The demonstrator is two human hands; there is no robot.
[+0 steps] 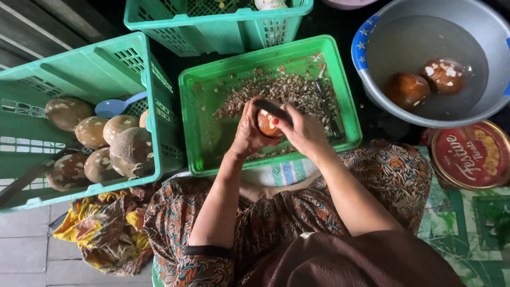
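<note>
Left hand is clamped on a brown round fruit, right hand closed round a dark-handled knife scraping it above the green crate; a slip could cut fingers.

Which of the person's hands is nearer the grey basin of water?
Right. The right hand, gripping a dark peeler at the brown fruit, is on the side toward the grey basin. The left hand cups the fruit from the far side.

Both forearms were extended forward from the lap, bare below the elbows. The left hand was cupped with fingers curled inward. The right hand was closed in a grip, wrist bent toward the left.
</note>
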